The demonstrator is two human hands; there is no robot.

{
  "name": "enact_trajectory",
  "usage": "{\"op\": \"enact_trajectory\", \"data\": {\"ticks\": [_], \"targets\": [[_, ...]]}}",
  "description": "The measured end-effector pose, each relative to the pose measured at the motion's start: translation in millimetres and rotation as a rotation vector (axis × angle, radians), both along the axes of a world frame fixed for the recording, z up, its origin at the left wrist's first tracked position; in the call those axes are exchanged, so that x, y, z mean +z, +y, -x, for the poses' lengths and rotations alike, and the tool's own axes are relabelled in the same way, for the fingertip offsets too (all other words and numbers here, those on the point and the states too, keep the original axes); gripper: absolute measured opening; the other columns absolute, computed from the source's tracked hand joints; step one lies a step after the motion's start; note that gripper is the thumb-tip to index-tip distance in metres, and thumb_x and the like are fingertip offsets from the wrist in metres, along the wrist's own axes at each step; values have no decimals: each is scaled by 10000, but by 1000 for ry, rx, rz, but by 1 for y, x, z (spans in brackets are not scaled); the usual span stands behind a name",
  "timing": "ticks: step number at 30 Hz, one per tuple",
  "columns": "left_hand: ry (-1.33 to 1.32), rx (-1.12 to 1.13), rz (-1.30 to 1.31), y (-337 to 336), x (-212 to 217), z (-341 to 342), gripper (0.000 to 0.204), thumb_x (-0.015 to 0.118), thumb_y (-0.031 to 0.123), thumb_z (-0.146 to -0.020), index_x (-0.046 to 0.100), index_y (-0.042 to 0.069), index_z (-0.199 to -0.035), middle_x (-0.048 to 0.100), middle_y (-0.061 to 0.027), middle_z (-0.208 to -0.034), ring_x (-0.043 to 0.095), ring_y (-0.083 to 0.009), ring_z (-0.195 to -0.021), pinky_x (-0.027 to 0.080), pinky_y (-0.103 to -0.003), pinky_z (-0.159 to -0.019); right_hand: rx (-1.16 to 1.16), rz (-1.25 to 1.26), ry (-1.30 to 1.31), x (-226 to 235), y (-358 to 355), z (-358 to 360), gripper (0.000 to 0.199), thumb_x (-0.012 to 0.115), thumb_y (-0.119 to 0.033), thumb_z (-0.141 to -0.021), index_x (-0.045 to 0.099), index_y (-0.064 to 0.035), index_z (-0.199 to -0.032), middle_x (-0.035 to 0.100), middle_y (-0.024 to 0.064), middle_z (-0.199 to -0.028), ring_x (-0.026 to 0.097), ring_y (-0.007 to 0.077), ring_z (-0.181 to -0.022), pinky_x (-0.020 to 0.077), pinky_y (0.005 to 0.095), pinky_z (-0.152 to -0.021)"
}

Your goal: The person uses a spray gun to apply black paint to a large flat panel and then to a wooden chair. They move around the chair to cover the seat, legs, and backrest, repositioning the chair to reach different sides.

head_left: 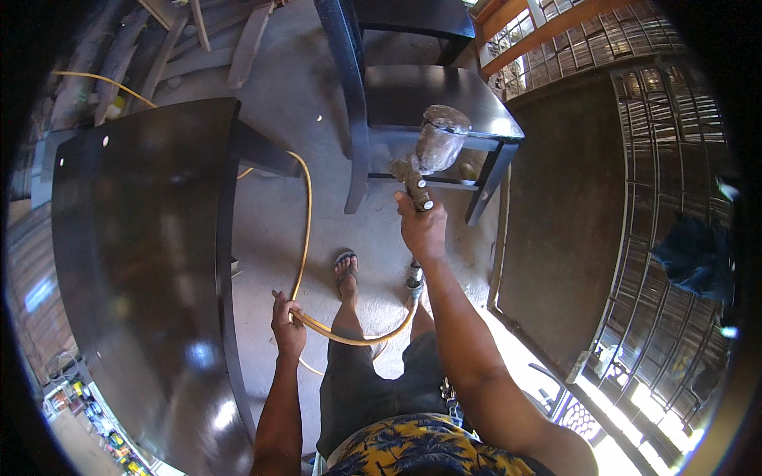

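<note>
- Metal spray gun [419, 170] with a cloudy cup [441, 139] on top sits in my right hand [423, 230], fingers wrapped tight round its handle, nozzle aimed at the dark chair [432, 99].
- Top-heavy, I judge, and rigid; the handle is the sound place to hold it.
- Yellow hose [305, 230] runs from the gun's base to my left hand [287, 325], which is closed around a loop; it looks limp and light.
- Beside me on the left stands a glossy dark tabletop [143, 262].

Glossy dark lacquered tabletop [143, 262], rough concrete floor [270, 230].
</note>
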State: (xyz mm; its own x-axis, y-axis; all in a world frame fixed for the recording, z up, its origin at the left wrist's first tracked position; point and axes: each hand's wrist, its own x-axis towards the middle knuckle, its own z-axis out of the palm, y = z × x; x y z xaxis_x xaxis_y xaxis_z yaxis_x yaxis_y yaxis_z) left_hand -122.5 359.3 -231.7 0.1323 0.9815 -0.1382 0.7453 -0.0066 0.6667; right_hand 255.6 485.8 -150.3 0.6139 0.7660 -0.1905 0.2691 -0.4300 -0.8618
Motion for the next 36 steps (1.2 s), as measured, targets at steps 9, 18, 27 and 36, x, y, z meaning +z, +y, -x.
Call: {"op": "enact_trajectory", "data": {"ticks": [9,18,27,36], "targets": [[-26,-19,106,-2,-3,-1,162,732,45,-917,642,57,-1051,570,-322,-1464,477,-504,-1446,404,-528,-1202,-181,4,-47,-8,-21,-36,333,806,-301,-941,692,12,-965,698,84,-749,655,200,-677,520,374,-665],[12,-106,126,-3,3,-26,238,743,-19,-881,617,51,-1071,532,-338,-1494,463,-515,-1448,379,-542,-1216,-313,-27,-121,-8,-44,-92,343,800,-297,-937,666,19,-941,694,235,-791,682,468,-766,526,505,-705],[5,-123,147,-4,12,-54,265,757,-26,-871,615,48,-1082,533,-309,-1504,481,-503,-1434,399,-537,-1198,-488,-23,-156,15,-57,-128,347,805,-267,-934,718,34,-1084,753,216,-870,739,380,-800,551,456,-754],[-20,-146,80,-8,16,-56,297,751,-58,-845,615,48,-1086,558,-299,-1478,497,-491,-1426,407,-525,-1192,-368,37,-125,-3,-62,-118,337,808,-264,-931,700,20,-1076,741,232,-869,732,414,-823,553,461,-764]]}}
